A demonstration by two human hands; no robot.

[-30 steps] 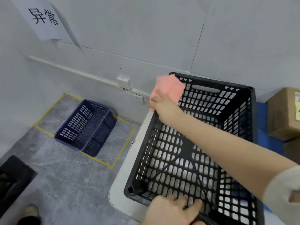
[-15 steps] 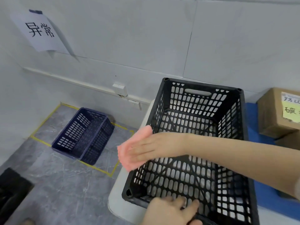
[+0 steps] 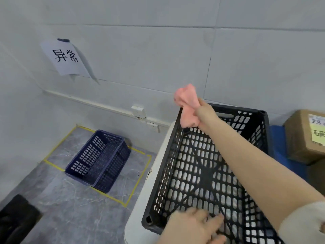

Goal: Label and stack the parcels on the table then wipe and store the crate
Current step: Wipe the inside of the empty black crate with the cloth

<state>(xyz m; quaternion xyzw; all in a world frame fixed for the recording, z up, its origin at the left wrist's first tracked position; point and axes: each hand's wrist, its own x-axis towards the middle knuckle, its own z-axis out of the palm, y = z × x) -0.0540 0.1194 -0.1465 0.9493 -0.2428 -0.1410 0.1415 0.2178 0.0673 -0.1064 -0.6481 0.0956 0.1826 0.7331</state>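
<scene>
Both rims suit gripping our likely light, stiff crate (image 3: pixel 168 155): right hand (image 3: pixel 205 112) clutches cloth (image 3: pixel 187 110) at eleven o'clock, left hand (image 3: pixel 190 228) lies flat at six.

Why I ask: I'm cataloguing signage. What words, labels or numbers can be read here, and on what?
"异常": printed on the paper sign taped to the wall.
Yellow note on the cardboard box: handwritten character, cut off by the frame edge, unreadable.
White label above it: handwritten digits, blurred and cut off.
</scene>
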